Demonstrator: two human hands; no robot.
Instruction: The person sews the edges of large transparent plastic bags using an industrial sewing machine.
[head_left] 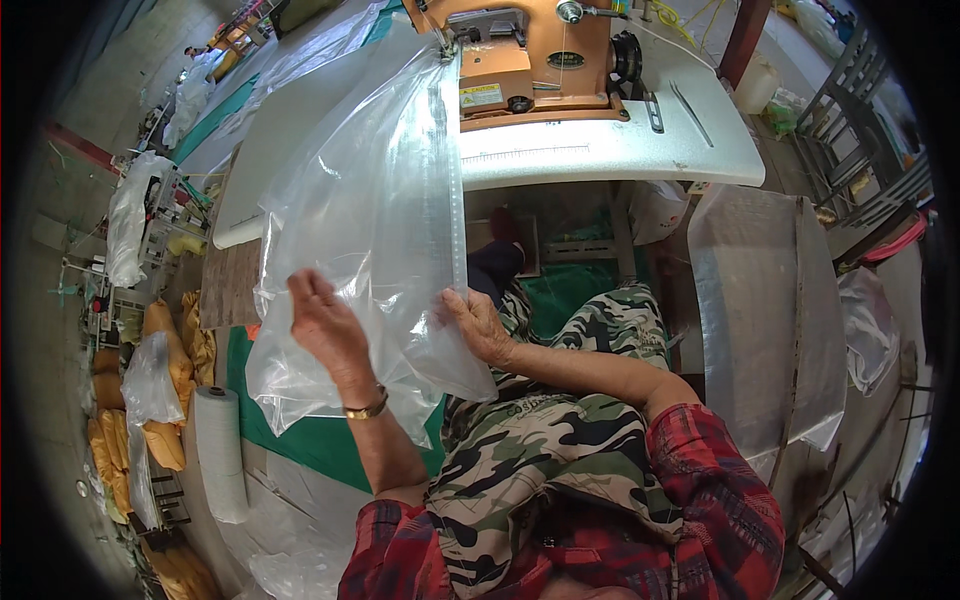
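Observation:
A large clear plastic sheet (345,215) hangs from the needle area of an orange sewing machine (570,55) down toward my lap. A dotted line like stitching runs along its right edge. My right hand (480,325) is closed on that edge, low down, with part of the plastic bunched below it. My left hand (325,325) is raised in front of the sheet's left part, fingers bent and smeared by motion. Whether it grips the plastic does not show. A watch (367,405) circles my left wrist.
Tweezers (690,113) and a small metal tool (653,112) lie on the white machine table (620,155), right of the machine. More plastic sheeting (750,300) hangs at my right. A white roll (219,450) stands at the left, near yellow bundles (163,370). Green cloth (570,290) lies below.

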